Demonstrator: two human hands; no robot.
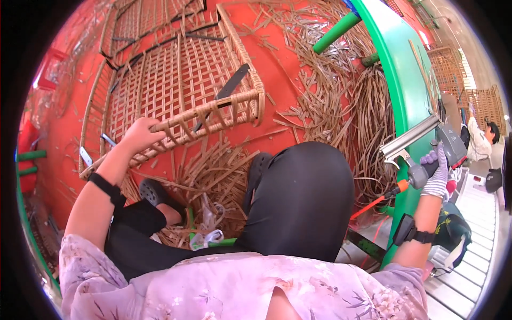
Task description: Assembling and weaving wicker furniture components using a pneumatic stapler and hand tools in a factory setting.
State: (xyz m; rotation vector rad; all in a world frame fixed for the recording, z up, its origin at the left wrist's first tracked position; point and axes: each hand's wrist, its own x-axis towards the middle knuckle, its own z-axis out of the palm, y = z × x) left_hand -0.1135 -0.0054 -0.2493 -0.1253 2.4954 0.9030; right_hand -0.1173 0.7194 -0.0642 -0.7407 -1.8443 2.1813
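A rectangular woven basket frame (176, 80) of tan strips leans in front of me, with an open lattice and dark flat bars (233, 81) across it. My left hand (141, 136) is bare and closed round its near rim. Off to the right, my right hand (438, 178) wears a striped glove and is wrapped round the handle of a pneumatic staple gun (413, 137). The gun has a silver magazine and a dark body, and an orange air hose (368, 207) is joined to it. It is beside the green table edge, apart from the basket.
Loose tan strips (325, 90) litter the red floor (277, 58), with a long bundle (373, 128) hanging beside the green table (394, 80). Strip offcuts (213, 165) surround my feet. Further right are a white slatted surface (458, 256), another person (480, 138) and more woven panels (486, 106).
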